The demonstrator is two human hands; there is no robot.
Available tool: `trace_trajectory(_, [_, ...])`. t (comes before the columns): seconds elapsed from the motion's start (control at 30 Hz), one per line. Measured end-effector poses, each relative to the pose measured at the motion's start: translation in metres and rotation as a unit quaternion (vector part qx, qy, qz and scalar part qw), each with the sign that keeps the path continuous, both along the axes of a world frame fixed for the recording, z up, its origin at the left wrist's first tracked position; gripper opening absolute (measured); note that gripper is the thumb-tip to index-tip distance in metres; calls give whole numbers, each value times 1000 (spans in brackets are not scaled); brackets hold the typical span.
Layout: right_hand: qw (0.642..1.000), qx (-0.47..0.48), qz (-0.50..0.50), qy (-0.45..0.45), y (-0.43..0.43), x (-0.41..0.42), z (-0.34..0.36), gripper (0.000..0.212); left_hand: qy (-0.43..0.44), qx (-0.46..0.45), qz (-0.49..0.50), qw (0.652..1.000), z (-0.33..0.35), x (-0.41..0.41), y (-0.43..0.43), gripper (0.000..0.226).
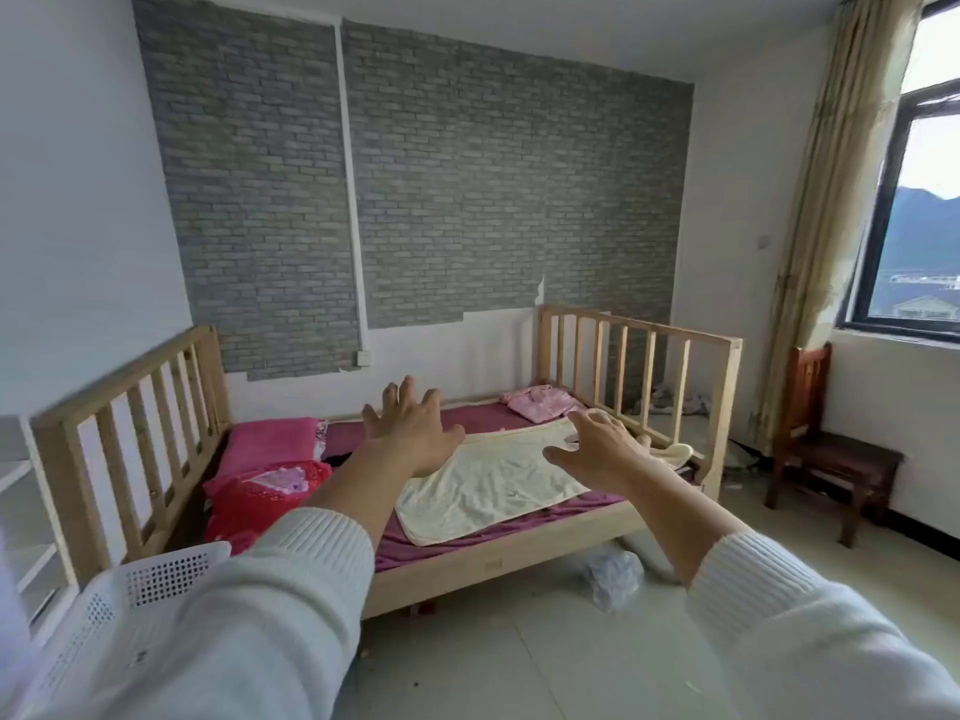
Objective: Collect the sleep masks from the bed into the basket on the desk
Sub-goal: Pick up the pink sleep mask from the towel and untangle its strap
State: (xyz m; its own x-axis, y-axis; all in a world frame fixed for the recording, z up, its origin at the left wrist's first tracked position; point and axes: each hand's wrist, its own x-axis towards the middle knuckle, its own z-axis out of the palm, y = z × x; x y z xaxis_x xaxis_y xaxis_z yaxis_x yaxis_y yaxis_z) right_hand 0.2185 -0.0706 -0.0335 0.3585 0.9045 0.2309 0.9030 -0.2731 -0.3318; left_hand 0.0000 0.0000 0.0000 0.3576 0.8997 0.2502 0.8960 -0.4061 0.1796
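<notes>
the bed (498, 561) is cluttered; no mask can be identified with certainty, so a pink cloth (540, 402) may be taken by mistake. the basket (150, 584) is seen lower left. left hand (410, 433) and right hand (602, 449) are spread wide, empty.
</notes>
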Motion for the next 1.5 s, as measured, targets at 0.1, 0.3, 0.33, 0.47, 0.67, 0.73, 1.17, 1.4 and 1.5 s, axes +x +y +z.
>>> trace_trajectory(0.1, [1000, 4, 4, -10, 3, -7, 3, 71, 24, 14, 5, 1000, -1, -4, 5, 66])
trace_trajectory(0.3, [1000, 9, 4, -22, 18, -11, -7, 74, 29, 28, 2, 999, -12, -6, 22, 65])
trace_trajectory(0.33, [1000, 7, 2, -25, 21, -10, -10, 76, 26, 31, -1, 999, -14, -4, 25, 64])
trace_trajectory(0.47, [1000, 8, -5, -17, 40, 6, -18, 78, 16, 22, -17, 999, -20, 12, 42, 62])
trace_trajectory(0.67, [999, 17, -13, -30, 89, 60, -15, 78, -12, 16, -42, 999, -24, 66, 98, 59])
trace_trajectory(0.73, [999, 20, -18, -42, 111, 86, -14, 77, -18, 12, -48, 999, -27, 93, 122, 60])
trace_trajectory(1.17, [998, 6, -31, -54, 296, 284, -8, 71, -17, 18, -62, 998, -31, 313, 305, 56])
trace_trajectory(1.4, [998, -31, -50, -31, 399, 370, -49, 74, -21, -7, -70, 997, -62, 409, 417, 58])
trace_trajectory(1.5, [997, -36, -58, -22, 459, 410, -61, 72, -18, -8, -73, 997, -75, 448, 480, 58])
